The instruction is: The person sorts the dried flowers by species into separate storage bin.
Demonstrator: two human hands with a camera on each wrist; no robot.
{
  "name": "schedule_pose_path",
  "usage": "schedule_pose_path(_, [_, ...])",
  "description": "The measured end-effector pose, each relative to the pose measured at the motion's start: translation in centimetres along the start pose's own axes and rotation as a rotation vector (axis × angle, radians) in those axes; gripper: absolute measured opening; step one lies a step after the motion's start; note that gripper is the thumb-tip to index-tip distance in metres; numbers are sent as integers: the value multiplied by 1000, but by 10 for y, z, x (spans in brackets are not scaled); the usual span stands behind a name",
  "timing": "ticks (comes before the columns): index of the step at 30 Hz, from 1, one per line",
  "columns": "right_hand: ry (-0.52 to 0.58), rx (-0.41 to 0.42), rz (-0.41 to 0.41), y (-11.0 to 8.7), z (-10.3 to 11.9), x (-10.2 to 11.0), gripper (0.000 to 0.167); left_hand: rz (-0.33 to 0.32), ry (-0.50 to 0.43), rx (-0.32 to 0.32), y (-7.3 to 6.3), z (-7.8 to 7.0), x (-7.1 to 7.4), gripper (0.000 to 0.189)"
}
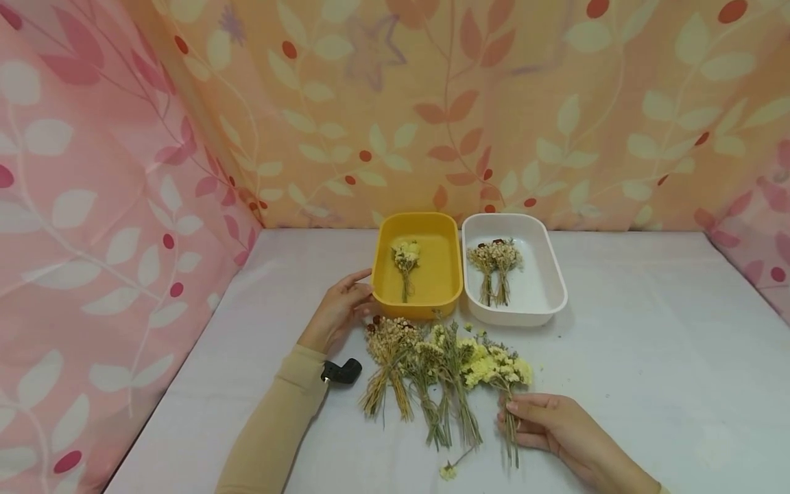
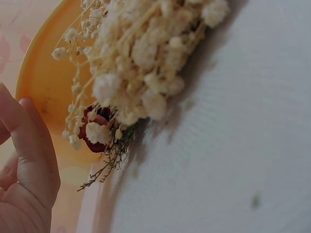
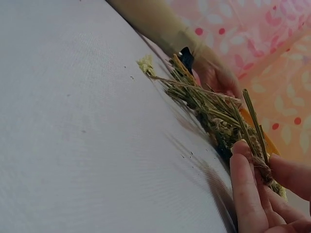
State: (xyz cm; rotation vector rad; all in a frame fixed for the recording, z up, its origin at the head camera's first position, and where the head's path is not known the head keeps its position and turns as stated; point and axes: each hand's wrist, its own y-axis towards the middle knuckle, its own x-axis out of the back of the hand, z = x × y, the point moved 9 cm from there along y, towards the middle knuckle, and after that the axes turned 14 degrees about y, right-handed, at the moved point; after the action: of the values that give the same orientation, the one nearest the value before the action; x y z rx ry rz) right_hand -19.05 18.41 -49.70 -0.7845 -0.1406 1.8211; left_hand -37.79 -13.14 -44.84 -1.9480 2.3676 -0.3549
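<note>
My right hand (image 1: pixel 552 429) pinches the tied stems of a dried bouquet with pale yellow flowers (image 1: pixel 511 370), at the right end of a row of bouquets. The right wrist view shows those stems (image 3: pixel 252 128) between thumb and fingers. My left hand (image 1: pixel 339 309) touches the left front side of a yellow tray (image 1: pixel 376 302), its fingers fairly straight along the wall. One small yellow bouquet (image 1: pixel 406 261) lies in that tray. Cream bouquets with dark red blooms (image 1: pixel 391 336) lie just right of the left hand; more greenish-yellow bouquets (image 1: pixel 441 363) lie beside them.
A white tray (image 1: pixel 558 281) stands against the yellow one, holding cream bouquets with red blooms (image 1: pixel 496 264). A loose yellow sprig (image 1: pixel 448 471) lies at the front. A black wrist device (image 1: pixel 342 372) sits on the left sleeve. Patterned cloth (image 1: pixel 395 137) walls the table's back and sides.
</note>
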Motion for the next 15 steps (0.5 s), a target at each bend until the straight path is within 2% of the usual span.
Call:
schedule_pose_path(3, [-2,14,-2,0,2,-1,38,7,-6,-9,0,-3,-1,49])
schedule_pose_path(9, [-61,44,-54,-4,8,3,42,2,-8,-1,0,-2,0,48])
schedule_pose_path(15, [-98,66,-80,-11,14,5,54,-4,-16,1,-1,-1,0,48])
